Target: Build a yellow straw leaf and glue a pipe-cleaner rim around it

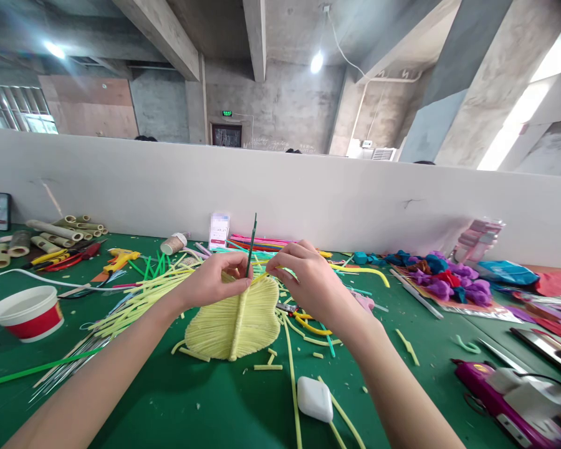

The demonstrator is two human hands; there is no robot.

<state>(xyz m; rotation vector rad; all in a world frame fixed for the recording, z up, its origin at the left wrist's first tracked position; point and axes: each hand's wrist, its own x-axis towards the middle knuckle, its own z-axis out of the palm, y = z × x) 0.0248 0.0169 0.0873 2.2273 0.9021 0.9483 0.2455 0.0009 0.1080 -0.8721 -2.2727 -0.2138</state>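
Observation:
A pale yellow leaf-shaped piece (234, 324) made of pipe cleaners stands tilted on the green table (191, 405). A dark green stem (251, 244) sticks up from its top. My left hand (215, 279) is closed in a pinch at the top left of the leaf, beside the stem. On the top right, my right hand (303, 274) is closed too, pinching a yellow pipe cleaner against the leaf. Both forearms reach in from the bottom edge.
Loose yellow pipe cleaners (140, 296) lie at the left. A red and white cup (27, 313) and a yellow glue gun (119, 257) are further left. A white block (315, 399) lies in front, a purple glue gun (509, 396) at right, felt scraps (449, 277) behind, and a white partition (308, 193) at the back.

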